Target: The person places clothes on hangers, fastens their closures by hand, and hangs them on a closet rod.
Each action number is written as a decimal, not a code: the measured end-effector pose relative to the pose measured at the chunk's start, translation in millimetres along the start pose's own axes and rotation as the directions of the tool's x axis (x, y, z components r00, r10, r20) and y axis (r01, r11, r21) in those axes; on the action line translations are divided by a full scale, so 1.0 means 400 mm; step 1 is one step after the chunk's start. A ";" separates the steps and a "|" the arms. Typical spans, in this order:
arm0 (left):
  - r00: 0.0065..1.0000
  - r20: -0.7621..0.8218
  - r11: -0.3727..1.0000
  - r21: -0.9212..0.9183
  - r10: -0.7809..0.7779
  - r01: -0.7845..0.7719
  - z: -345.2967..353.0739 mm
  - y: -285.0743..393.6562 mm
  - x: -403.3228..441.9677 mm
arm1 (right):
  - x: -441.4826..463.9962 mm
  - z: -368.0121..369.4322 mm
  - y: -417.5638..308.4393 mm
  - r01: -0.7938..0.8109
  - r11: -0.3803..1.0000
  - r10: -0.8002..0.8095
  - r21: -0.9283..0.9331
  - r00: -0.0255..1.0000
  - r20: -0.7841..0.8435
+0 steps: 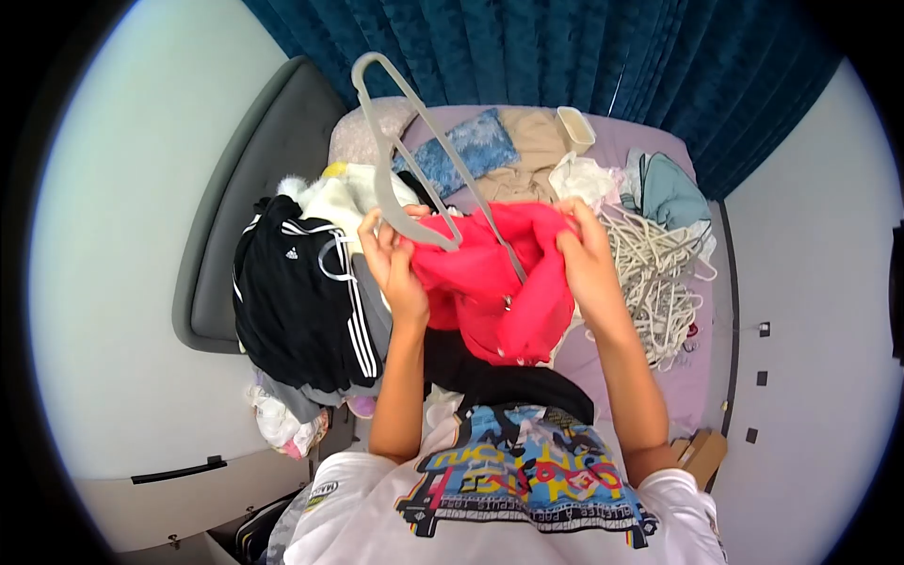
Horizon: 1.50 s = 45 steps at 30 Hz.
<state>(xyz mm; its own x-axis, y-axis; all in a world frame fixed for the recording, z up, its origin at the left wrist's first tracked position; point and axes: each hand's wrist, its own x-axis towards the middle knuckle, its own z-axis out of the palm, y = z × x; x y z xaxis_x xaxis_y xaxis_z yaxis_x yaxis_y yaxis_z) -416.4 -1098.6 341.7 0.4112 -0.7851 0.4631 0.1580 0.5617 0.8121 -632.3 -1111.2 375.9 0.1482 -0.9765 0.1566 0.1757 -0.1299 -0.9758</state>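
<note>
A red garment (490,292) is held up between my two hands above the bed. My left hand (391,268) is closed on its left edge, with a grey hanger (384,160) beside the fingers. The hanger stands up out of the garment, its lower part inside the red cloth. On the right, my right hand (586,259) pinches the garment's upper right edge between thumb and fingers. A small shiny fastening shows on the front of the cloth.
A black striped jacket (301,292) lies on the left of the bed. Many pale hangers (654,282) are heaped at the right. Behind are a blue patterned pillow (461,155), beige cloth (527,141), a white container (575,130) and a teal garment (670,193).
</note>
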 end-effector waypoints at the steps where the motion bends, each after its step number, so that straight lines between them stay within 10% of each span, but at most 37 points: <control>1: 0.993 0.106 0.999 -0.003 0.052 -0.052 -0.002 0.011 0.016 | -0.020 0.009 -0.009 -0.024 0.998 0.027 0.051 0.999 -0.040; 4: 0.952 0.214 0.933 -0.240 -0.219 0.269 0.010 0.060 0.004 | -0.039 -0.003 0.006 -0.037 0.981 0.049 0.189 0.997 -0.059; 9: 0.861 0.154 0.855 -0.126 -0.484 0.503 -0.009 0.036 0.044 | -0.043 -0.011 0.043 -0.111 0.978 0.116 0.178 0.993 -0.017; 14: 0.860 0.369 0.908 -0.091 -0.351 0.409 -0.005 0.109 0.050 | -0.036 -0.036 0.003 -0.171 0.898 0.259 0.404 0.951 -0.172; 18: 0.650 0.538 0.843 0.367 -0.538 0.394 0.003 0.095 0.008 | -0.037 -0.063 -0.040 -0.148 0.841 0.276 0.520 0.945 -0.177; 20: 0.533 0.699 0.844 0.534 -0.477 0.054 -0.018 0.028 -0.022 | -0.039 -0.067 -0.073 -0.148 0.854 0.262 0.499 0.951 -0.167; 28: 0.421 0.717 0.751 0.650 -0.556 -0.115 -0.015 0.071 -0.034 | -0.035 -0.101 -0.074 -0.104 0.839 0.225 0.535 0.960 -0.166; 30: 0.296 0.637 0.678 0.733 -0.711 0.051 0.043 0.155 -0.024 | -0.043 -0.086 -0.087 -0.093 0.839 0.214 0.536 0.962 -0.169; 34: 0.570 0.703 0.884 0.457 -0.426 0.097 0.101 0.171 -0.064 | -0.053 -0.078 -0.112 -0.101 0.835 0.224 0.542 0.960 -0.166; 36: 0.523 0.753 0.854 0.098 -0.399 0.510 0.115 0.163 -0.075 | -0.055 -0.092 -0.117 -0.095 0.831 0.209 0.549 0.966 -0.150; 40: 0.473 0.753 0.889 0.403 -0.456 0.216 0.101 0.170 -0.050 | -0.045 -0.170 -0.124 -0.073 0.804 0.198 0.590 0.969 -0.150; 45: 0.489 0.598 0.749 0.630 -0.635 0.202 0.104 0.158 -0.037 | -0.030 -0.217 -0.117 -0.043 0.661 0.242 0.749 0.957 -0.158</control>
<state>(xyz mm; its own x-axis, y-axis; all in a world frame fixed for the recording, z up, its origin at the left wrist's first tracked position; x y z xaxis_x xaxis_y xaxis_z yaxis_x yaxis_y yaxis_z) -450.0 -1062.5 400.8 -0.4362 -0.8966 -0.0769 -0.3644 0.0979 0.9261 -726.8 -1108.3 406.4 0.0309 -0.9935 -0.1099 0.8390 0.0856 -0.5373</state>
